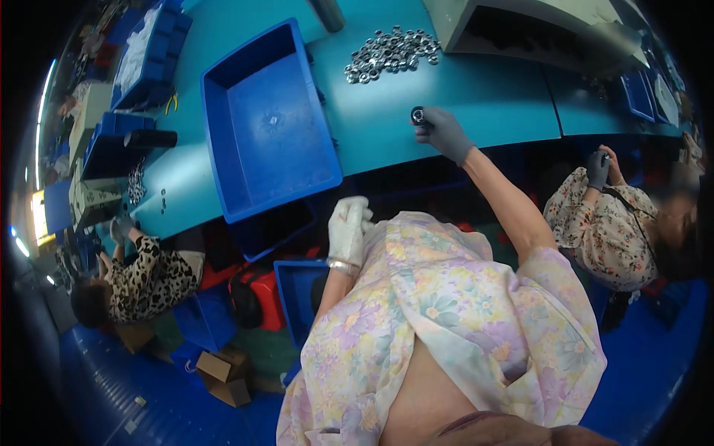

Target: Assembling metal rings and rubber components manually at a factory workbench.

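Note:
My right hand, in a grey glove, reaches out over the teal table and grips a small black round part with a shiny face, which rests on the tabletop. Beyond it lies a pile of several small metal rings. My left hand, in a white glove with a bracelet at the wrist, is drawn back near my chest at the table's front edge. Its fingers are curled and I see nothing in it. A big empty blue bin stands on the table to the left of both hands.
A person in a leopard-print top sits at my left, and another in a floral top with a grey glove at my right. More blue bins stand far left. Below the table are a blue crate, a red container and cardboard boxes.

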`<state>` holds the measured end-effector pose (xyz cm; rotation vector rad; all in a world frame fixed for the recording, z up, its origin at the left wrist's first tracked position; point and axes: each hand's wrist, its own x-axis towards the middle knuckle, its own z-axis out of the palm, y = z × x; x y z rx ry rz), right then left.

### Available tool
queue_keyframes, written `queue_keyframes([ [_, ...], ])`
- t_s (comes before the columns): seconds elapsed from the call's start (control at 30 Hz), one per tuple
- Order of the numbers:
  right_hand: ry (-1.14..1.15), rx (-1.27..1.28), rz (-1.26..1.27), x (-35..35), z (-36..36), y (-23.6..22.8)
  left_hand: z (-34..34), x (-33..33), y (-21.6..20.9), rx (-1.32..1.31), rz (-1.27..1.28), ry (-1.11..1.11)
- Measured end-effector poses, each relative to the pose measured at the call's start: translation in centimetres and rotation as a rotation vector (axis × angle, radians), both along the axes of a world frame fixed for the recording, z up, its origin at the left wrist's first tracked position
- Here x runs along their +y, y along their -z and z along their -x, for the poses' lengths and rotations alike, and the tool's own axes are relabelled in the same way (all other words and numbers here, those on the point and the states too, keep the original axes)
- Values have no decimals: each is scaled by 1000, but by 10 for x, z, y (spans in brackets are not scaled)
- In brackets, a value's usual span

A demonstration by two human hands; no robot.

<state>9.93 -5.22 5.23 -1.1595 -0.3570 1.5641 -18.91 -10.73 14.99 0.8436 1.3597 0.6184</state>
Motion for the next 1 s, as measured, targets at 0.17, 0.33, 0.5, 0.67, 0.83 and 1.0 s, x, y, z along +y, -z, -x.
queue_keyframes([
  [0.17,49,297,-85,-69,56,-93,-39,19,-12,30,-161,208],
  [0.33,93,15,-82,-105,95,-127,-67,8,-26,-304,-59,275],
  [0.5,141,-735,-230,-118,98,-115,-71,4,-26,-160,-202,366],
  [0.67,73,-1155,-325,-124,98,-115,-68,-2,-6,96,-632,511],
  [0.83,73,-1180,-316,-124,102,-104,-71,-8,-7,157,-632,492],
  [1.0,68,-1271,-358,-118,108,-96,-71,-10,10,275,-812,415],
])
